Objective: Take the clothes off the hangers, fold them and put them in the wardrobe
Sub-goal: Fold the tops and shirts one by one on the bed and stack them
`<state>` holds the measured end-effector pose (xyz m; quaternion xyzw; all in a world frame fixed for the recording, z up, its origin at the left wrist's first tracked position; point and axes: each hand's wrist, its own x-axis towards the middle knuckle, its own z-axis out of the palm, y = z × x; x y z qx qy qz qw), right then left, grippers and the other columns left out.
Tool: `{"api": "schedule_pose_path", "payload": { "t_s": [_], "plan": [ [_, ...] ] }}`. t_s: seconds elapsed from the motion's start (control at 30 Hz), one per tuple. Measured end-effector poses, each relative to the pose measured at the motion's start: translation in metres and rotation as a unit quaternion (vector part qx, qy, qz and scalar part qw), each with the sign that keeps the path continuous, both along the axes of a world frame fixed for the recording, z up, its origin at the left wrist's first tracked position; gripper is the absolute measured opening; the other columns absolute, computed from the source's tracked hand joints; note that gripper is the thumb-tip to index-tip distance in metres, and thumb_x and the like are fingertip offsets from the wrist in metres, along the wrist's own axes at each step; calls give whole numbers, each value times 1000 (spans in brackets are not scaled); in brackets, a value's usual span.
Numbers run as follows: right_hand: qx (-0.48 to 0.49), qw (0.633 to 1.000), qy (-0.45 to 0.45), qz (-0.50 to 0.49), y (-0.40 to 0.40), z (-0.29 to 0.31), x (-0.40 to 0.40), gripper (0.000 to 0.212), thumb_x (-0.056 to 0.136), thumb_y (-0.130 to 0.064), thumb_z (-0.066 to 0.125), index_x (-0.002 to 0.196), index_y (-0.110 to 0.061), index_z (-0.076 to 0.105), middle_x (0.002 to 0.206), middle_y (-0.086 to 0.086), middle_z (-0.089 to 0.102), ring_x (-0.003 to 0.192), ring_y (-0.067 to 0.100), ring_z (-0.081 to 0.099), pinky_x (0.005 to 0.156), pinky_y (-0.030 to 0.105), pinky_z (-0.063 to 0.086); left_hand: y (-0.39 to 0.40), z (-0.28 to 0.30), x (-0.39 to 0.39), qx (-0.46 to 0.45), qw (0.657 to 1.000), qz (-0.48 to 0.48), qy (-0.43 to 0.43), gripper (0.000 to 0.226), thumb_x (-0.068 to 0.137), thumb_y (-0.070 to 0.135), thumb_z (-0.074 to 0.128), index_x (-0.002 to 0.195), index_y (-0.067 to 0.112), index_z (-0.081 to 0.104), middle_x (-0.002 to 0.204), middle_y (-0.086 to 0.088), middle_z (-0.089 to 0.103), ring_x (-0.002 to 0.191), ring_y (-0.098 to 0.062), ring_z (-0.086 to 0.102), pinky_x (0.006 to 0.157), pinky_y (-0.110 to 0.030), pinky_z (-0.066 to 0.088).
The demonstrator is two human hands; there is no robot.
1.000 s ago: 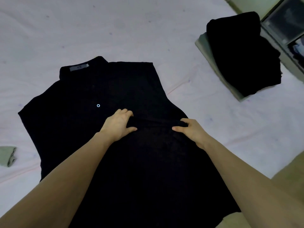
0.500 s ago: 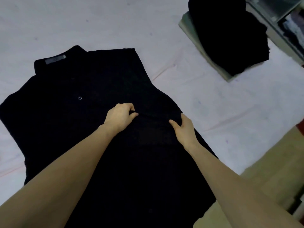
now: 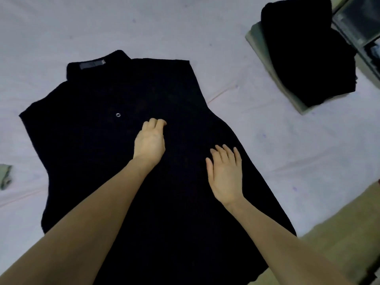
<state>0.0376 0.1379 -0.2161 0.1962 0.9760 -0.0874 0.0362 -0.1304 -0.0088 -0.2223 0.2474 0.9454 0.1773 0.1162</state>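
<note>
A black sleeveless garment (image 3: 107,153) lies spread flat on the pale sheet (image 3: 287,153), its collar with a grey label at the far end and a small metal ring on the chest. On its middle sits my left hand (image 3: 150,140), fingertips curled down into the cloth and thumb hidden. My right hand (image 3: 225,171) lies with straight, spread fingers on the garment near its right edge. No hanger is in view.
A folded stack of black clothes (image 3: 308,54) sits on a grey-green folded piece at the far right. Behind it is a dark shelf or drawer unit (image 3: 357,23). A small green cloth (image 3: 5,175) lies at the left edge. Tan floor (image 3: 339,249) shows at lower right.
My right hand has let go of the cloth, opened flat and drawn back toward me. My left hand has slid a little toward the collar, fingers still curled.
</note>
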Motion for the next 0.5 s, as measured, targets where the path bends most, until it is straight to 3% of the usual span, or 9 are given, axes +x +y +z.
{"api": "schedule_pose_path", "payload": {
  "t_s": [0.1,0.2,0.33,0.43,0.5],
  "plan": [
    [-94,983,53,147,-47,15,-56,35,100,-26,38,117,-10,63,116,3,63,114,19,56,112,39,35,-54,7,-13,-19,999,9,38,42,90,1,56,130,11,53,127,-7,52,112,-24,52,89,-35,48],
    [-162,957,15,239,-103,19,-122,27,100,-21,45,122,-12,59,117,1,60,111,17,55,106,31,38,-130,13,-33,-54,995,69,52,43,85,-3,57,126,10,57,126,-7,56,112,-28,53,89,-39,45],
    [-152,943,28,294,-161,7,-201,33,100,-22,48,131,-11,53,129,3,54,122,20,48,111,33,31,-220,10,-69,-74,984,158,43,45,88,-3,51,131,9,57,137,-10,54,119,-36,49,92,-47,43],
    [-134,941,9,312,-200,-6,-247,38,101,-28,44,134,-10,49,131,6,52,121,22,47,108,35,34,-256,2,-94,-75,969,234,1,48,96,14,49,143,10,42,146,-11,42,124,-36,43,96,-47,39],
    [-113,943,10,314,-218,-14,-263,35,101,-30,45,129,-11,52,123,6,54,113,22,49,101,35,38,-256,-3,-100,-23,940,339,-35,55,97,26,52,144,4,34,142,-19,39,120,-40,44,96,-47,38]
  ]
}}
